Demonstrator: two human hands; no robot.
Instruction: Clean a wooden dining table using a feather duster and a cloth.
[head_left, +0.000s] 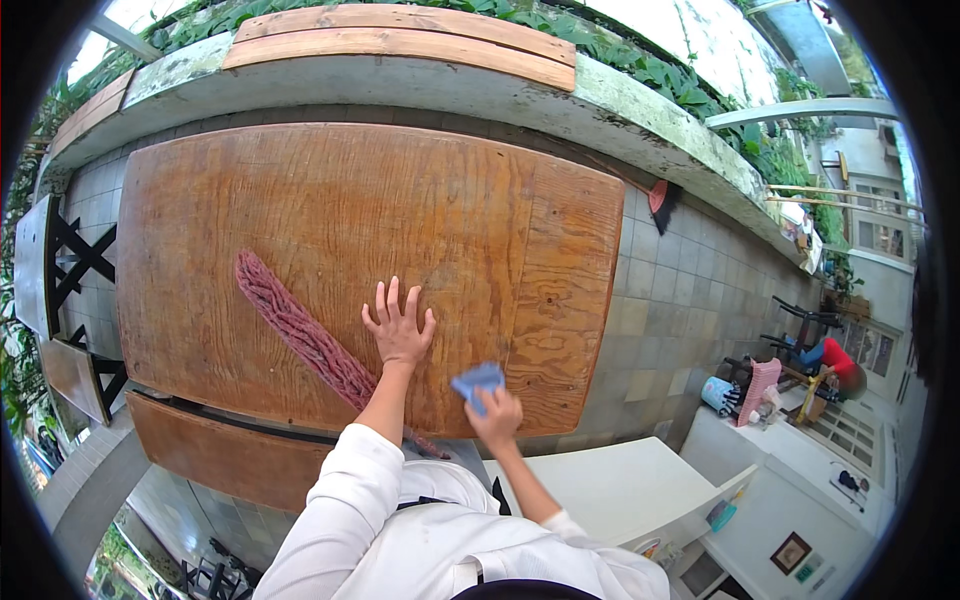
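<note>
A large wooden table (322, 202) with worn, scratched grain lies before me. My left hand (399, 322) rests palm down on its top with the fingers spread, holding nothing. In my right hand (496, 416) is a folded blue cloth (478, 381), at the table's near edge, right of my left hand; the hand is slightly blurred. A long reddish-pink bundle of twisted, fuzzy material (304, 330) lies diagonally over the table. It passes under my left forearm, which hides part of it, and a thin end shows near my waist.
A wooden bench (225, 457) stands along the near left edge. Right of me is a white tabletop (607, 487). Beyond the table, a broom (660, 199) lies by a low concrete wall (645, 120). A person in red (838, 360) is far off at right.
</note>
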